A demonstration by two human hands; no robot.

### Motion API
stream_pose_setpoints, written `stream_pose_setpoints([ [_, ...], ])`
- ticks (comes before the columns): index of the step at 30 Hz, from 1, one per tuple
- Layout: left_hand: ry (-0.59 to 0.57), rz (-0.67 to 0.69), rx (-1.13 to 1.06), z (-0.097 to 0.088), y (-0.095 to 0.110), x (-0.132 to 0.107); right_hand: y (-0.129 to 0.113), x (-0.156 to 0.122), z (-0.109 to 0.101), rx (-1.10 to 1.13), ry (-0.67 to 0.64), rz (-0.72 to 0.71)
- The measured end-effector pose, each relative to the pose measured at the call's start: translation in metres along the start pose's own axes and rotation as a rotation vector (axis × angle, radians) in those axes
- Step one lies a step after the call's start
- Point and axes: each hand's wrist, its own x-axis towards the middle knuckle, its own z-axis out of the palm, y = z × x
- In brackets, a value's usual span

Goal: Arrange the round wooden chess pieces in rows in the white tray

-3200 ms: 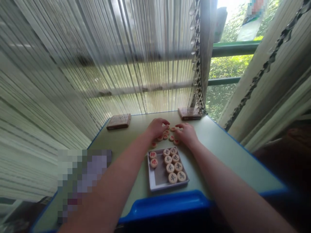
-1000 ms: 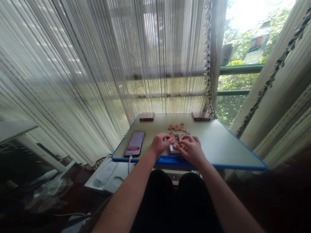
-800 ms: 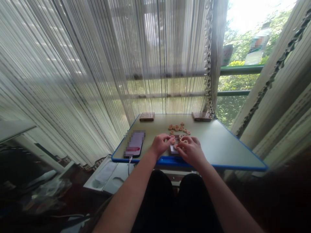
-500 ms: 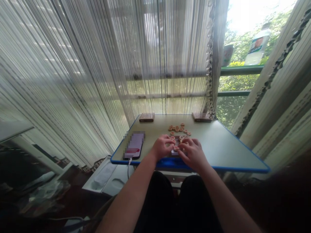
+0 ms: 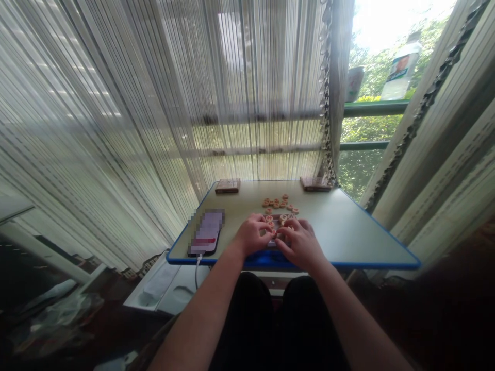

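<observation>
Over a small tray [image 5: 274, 244] of round wooden Chinese chess pieces at the near table edge, both my hands meet. My left hand [image 5: 252, 237] comes in from the left, its fingers bent and their tips against a red-marked chess piece [image 5: 274, 233]. From the other side, my right hand [image 5: 302, 242] curls its thumb and forefinger to the same piece. More pieces with red marks [image 5: 269, 219] and dark marks [image 5: 284, 218] lie in the tray beyond my fingers. Part of the tray and its pieces is hidden under my right hand.
Several loose chess pieces [image 5: 276, 202] lie scattered behind the tray. A phone [image 5: 209, 232] with a white cable [image 5: 197, 270] lies at the left. Two flat brown boxes, one left [image 5: 228, 185] and one right [image 5: 316, 184], sit at the table's far edge. Blue trim edges the table [image 5: 363, 232].
The view has turned slightly right, so everything sits a little further left. My left fingertips have come down to the red-marked piece, and my right thumb has drawn closer to it.
</observation>
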Motion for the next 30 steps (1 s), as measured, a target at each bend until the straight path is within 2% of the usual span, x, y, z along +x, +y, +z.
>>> stream_pose_setpoints([
  [5, 0.010, 0.010, 0.009, 0.0010, -0.0010, 0.0004, -0.0009, 0.0001, -0.0005, 0.002, -0.021, 0.000],
  [10, 0.080, -0.034, 0.055, 0.0003, -0.0015, 0.0011, -0.0024, 0.0002, -0.0012, 0.011, -0.026, -0.012],
  [18, 0.041, -0.026, 0.047, 0.0019, -0.0045, 0.0021, -0.0043, -0.0004, -0.0014, 0.003, -0.018, 0.006],
  [30, 0.087, -0.066, 0.008, 0.0022, -0.0056, 0.0031, -0.0065, 0.0032, -0.0002, -0.030, 0.001, 0.070],
])
